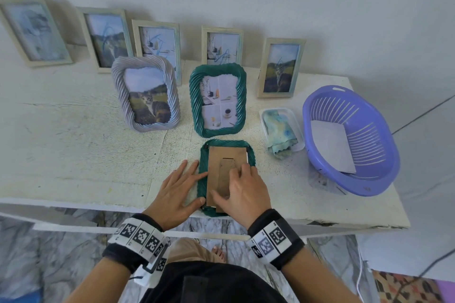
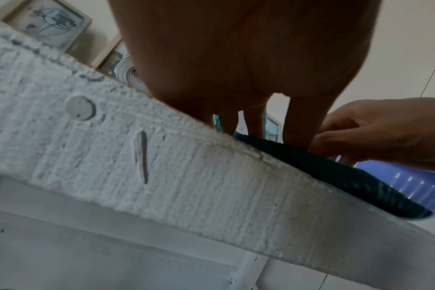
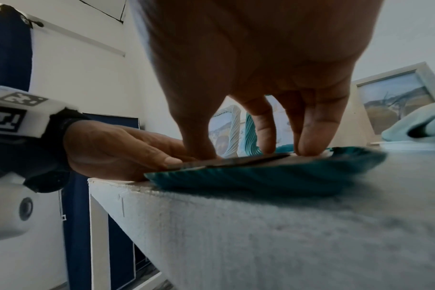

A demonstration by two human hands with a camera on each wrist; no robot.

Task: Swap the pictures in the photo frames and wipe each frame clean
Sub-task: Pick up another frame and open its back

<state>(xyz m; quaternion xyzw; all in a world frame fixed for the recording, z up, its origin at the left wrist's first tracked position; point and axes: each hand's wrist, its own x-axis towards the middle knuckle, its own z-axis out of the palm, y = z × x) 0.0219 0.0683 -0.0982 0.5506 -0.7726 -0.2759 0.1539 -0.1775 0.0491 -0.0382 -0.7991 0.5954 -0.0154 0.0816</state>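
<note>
A green twisted frame (image 1: 226,142) lies face down at the table's front edge, its brown backing board (image 1: 221,157) facing up. My left hand (image 1: 193,187) lies flat on the table against the frame's left rim, fingers straight, thumb at the lower left corner. My right hand (image 1: 229,181) presses its fingertips (image 3: 311,141) down on the backing, thumb spread toward the board's near left corner. Behind stand a second green frame (image 1: 218,101) holding a coffee collage and a pale lilac twisted frame (image 1: 146,94) holding a cat photo. A mottled green cloth (image 1: 280,128) lies in a small clear tray.
A purple slotted basket (image 1: 349,140) with a grey sheet (image 1: 332,147) inside stands at the right end of the white table (image 1: 73,142). Several pale wooden frames (image 1: 157,42) with scribbled glass lean along the wall. The face-down frame slightly overhangs the front edge (image 3: 261,176).
</note>
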